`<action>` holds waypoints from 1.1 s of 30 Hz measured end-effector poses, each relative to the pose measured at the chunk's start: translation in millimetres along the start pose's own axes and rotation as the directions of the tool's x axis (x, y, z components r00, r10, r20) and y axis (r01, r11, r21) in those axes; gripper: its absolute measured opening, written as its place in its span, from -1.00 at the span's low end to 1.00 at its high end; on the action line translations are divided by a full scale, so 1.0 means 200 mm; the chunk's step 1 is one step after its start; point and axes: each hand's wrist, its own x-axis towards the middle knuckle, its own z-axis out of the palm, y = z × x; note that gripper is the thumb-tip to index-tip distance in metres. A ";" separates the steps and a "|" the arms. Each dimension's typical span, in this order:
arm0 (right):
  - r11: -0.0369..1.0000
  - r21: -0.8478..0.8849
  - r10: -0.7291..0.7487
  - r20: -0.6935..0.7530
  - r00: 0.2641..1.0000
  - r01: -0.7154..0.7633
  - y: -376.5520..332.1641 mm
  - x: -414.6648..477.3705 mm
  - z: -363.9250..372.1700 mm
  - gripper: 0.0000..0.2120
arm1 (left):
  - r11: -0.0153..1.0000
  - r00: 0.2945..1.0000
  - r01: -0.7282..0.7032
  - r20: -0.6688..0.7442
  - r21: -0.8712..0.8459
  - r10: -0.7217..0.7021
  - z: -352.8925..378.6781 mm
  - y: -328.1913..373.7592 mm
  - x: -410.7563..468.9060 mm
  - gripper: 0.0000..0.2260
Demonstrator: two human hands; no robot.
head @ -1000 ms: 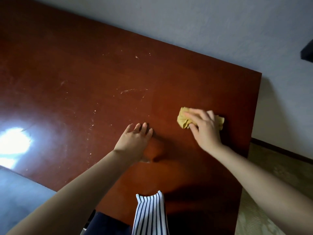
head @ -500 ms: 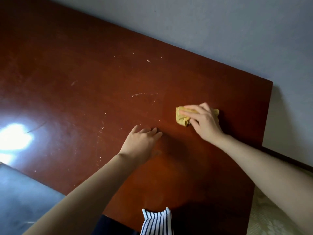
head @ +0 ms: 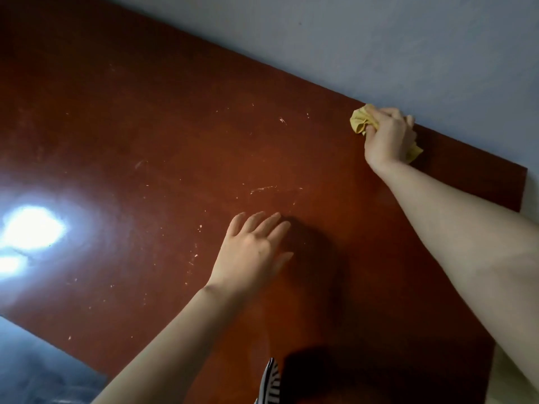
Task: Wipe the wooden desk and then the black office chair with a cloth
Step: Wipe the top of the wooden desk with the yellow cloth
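The fingers (head: pixel 388 115) of the right hand (head: pixel 389 138) are curled round a crumpled yellow cloth (head: pixel 359 123), bunching it into the palm and pressing it down on the desk (head: pixel 145 118) at its far edge, right where the reddish-brown top meets the wall (head: pixel 379 39). A corner of the cloth also pokes out under the heel of the hand. The left hand (head: pixel 250 255) holds nothing. Its fingers (head: pixel 264 224) lie straight and slightly apart, flat on or just above the wood near the middle of the top, and I cannot tell whether the palm bears weight. The step in hand looks like the desk wipe, with the cloth at the far right part of the top and the arm stretched well out. Pale specks (head: pixel 262 189) and scratch-like marks dot the wood between the two hands and off to the left, and a bright glare (head: pixel 32 228) sits on the left part, so much of the surface seems not yet done. The next move probably calls for dragging the cloth along the wall edge or back toward the body with firm pressure, then working leftward over the specks. Some of those marks may be scratches that won't lift. The chair is not in view, so that half of the job appears to lie ahead.
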 end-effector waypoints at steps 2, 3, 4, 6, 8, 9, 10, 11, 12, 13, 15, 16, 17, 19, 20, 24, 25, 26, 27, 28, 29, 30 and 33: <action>1.000 -0.009 0.023 0.003 1.000 -0.023 -0.08 0.04 0.04 -0.63 | 0.998 0.998 0.069 -0.008 -0.008 -0.069 0.02 -0.03 -0.01 -0.39; 1.000 -0.027 -0.004 0.019 1.000 0.005 -0.13 0.05 0.07 -0.62 | 0.994 0.994 0.107 -0.009 -0.020 -0.107 0.03 -0.05 -0.01 -0.36; 0.998 -0.046 -0.046 0.041 0.998 0.048 -0.17 0.06 0.09 -0.62 | 0.990 0.990 0.137 -0.012 -0.031 -0.137 0.03 -0.06 -0.02 -0.33; 0.988 -0.065 -0.136 0.086 0.987 0.142 -0.26 0.06 0.13 -0.61 | 0.983 0.983 0.180 -0.015 -0.041 -0.181 0.04 -0.08 -0.03 -0.31; 0.970 -0.060 -0.229 0.116 0.967 0.237 -0.32 0.04 0.15 -0.59 | 0.976 0.977 0.212 -0.025 -0.045 -0.214 0.05 -0.08 -0.03 -0.30; 0.957 -0.051 -0.278 0.129 0.952 0.287 -0.34 0.01 0.16 -0.59 | 0.973 0.973 0.226 -0.027 -0.050 -0.227 0.05 -0.08 -0.03 -0.28; 0.941 -0.039 -0.328 0.142 0.934 0.336 -0.36 -0.03 0.17 -0.59 | 0.970 0.970 0.238 -0.027 -0.057 -0.240 0.05 -0.08 -0.03 -0.26; 0.923 -0.025 -0.376 0.155 0.913 0.385 -0.37 -0.06 0.17 -0.60 | 0.967 0.968 0.248 -0.027 -0.067 -0.250 0.05 -0.07 -0.03 -0.24; 0.903 -0.010 -0.423 0.167 0.891 0.430 -0.37 -0.11 0.17 -0.60 | 0.965 0.966 0.254 -0.021 -0.070 -0.256 0.05 -0.07 -0.03 -0.21; 0.882 0.008 -0.466 0.173 0.868 0.472 -0.36 -0.17 0.17 -0.60 | 0.965 0.967 0.255 -0.006 -0.061 -0.256 0.05 -0.06 -0.04 -0.17; 0.844 0.046 -0.534 0.172 0.828 0.535 -0.32 -0.31 0.14 -0.60 | 0.969 0.968 0.248 0.044 -0.013 -0.247 0.06 -0.05 -0.06 -0.07; 0.827 0.060 -0.560 0.173 0.810 0.559 -0.30 -0.38 0.13 -0.60 | 0.970 0.967 0.244 0.072 0.013 -0.244 0.07 -0.04 -0.07 -0.02; 0.811 0.071 -0.583 0.175 0.793 0.581 -0.28 -0.47 0.11 -0.60 | 0.970 0.965 0.240 0.098 0.035 -0.242 0.07 -0.03 -0.09 0.03; 0.778 0.102 -0.628 0.166 0.761 0.620 -0.23 -0.62 0.06 -0.62 | 0.969 0.958 0.243 0.146 0.055 -0.248 0.09 0.00 -0.12 0.10; 0.760 0.126 -0.650 0.155 0.744 0.638 -0.20 -0.70 0.03 -0.62 | 0.967 0.953 0.248 0.161 0.061 -0.255 0.10 0.02 -0.14 0.13; 0.661 0.198 -0.750 0.149 0.644 0.724 -0.03 -0.94 -0.09 -0.60 | 0.959 0.944 0.258 0.182 0.115 -0.276 0.15 0.08 -0.20 0.20; 0.628 0.214 -0.778 0.161 0.607 0.748 0.02 -0.98 -0.11 -0.58 | 0.958 0.944 0.254 0.181 0.133 -0.275 0.16 0.09 -0.21 0.21; 0.595 0.229 -0.804 0.176 0.568 0.770 0.07 -1.02 -0.14 -0.57 | 0.957 0.945 0.249 0.179 0.149 -0.273 0.17 0.09 -0.22 0.22; 0.566 0.243 -0.824 0.189 0.534 0.788 0.13 -1.05 -0.16 -0.56 | 0.956 0.946 0.244 0.177 0.163 -0.271 0.17 0.10 -0.22 0.22; 0.543 0.258 -0.840 0.196 0.507 0.800 0.17 -1.06 -0.18 -0.56 | 0.954 0.946 0.241 0.176 0.177 -0.272 0.18 0.10 -0.22 0.23; 0.522 0.269 -0.852 0.198 0.484 0.809 0.21 -1.06 -0.19 -0.55 | 0.952 0.945 0.238 0.180 0.190 -0.272 0.18 0.10 -0.21 0.23; 0.505 0.269 -0.862 0.198 0.466 0.820 0.25 -1.06 -0.20 -0.54 | 0.953 0.946 0.227 0.186 0.200 -0.265 0.18 0.10 -0.21 0.23; 0.490 0.247 -0.871 0.185 0.455 0.836 0.27 -1.01 -0.23 -0.54 | 0.957 0.955 0.189 0.184 0.218 -0.230 0.16 0.10 -0.19 0.22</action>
